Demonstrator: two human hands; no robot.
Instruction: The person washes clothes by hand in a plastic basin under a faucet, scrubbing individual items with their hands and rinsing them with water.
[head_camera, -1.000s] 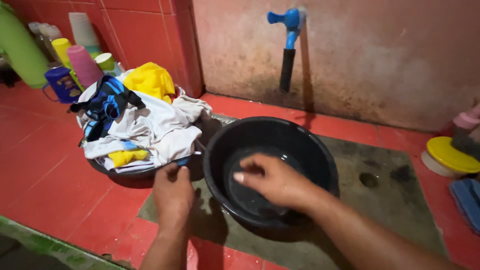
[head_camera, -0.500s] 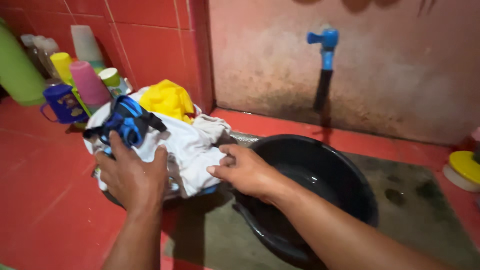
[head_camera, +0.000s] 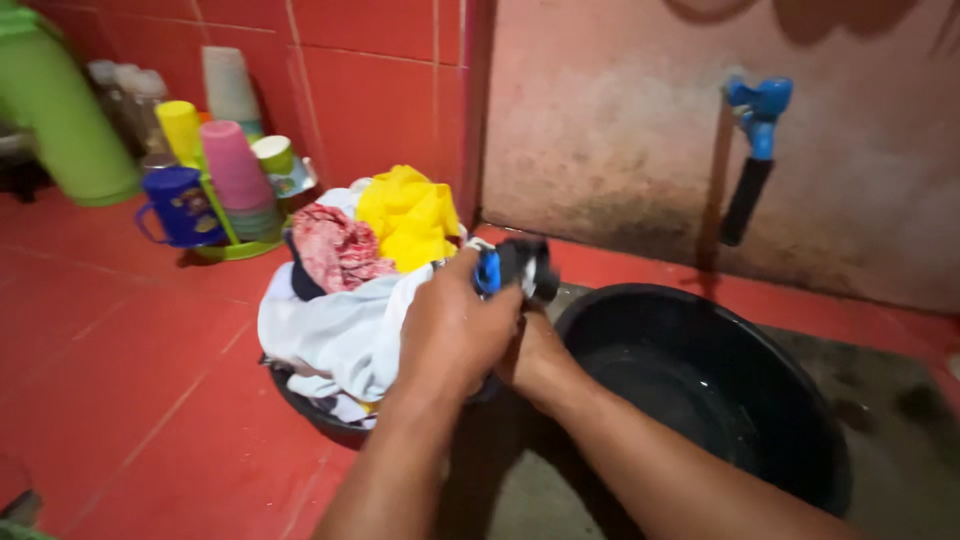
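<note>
1. Left hand (head_camera: 455, 335) is closed around a blue-and-black garment (head_camera: 515, 268), which is lifted clear of the laundry pile (head_camera: 345, 320).
2. Right hand (head_camera: 540, 365) sits just behind and under the left, mostly hidden; it appears to bear on the same garment, but I cannot tell how far its fingers are closed.
3. The garment is held between the pile's basin (head_camera: 320, 418) on the left and the black basin (head_camera: 700, 400) on the right, near the black basin's left rim.
4. The black basin holds a shallow layer of water; the blue tap (head_camera: 757, 105) on the far wall shows no flow.
5. Judgement: the grip looks bunched. To handle it well, keep the whole garment gathered so that no loose end drags across the red tiled floor (head_camera: 120, 380), and keep it from snagging the white cloth (head_camera: 340, 330) below.
6. Cups (head_camera: 230, 170) stand far left, well apart from the hands.
</note>
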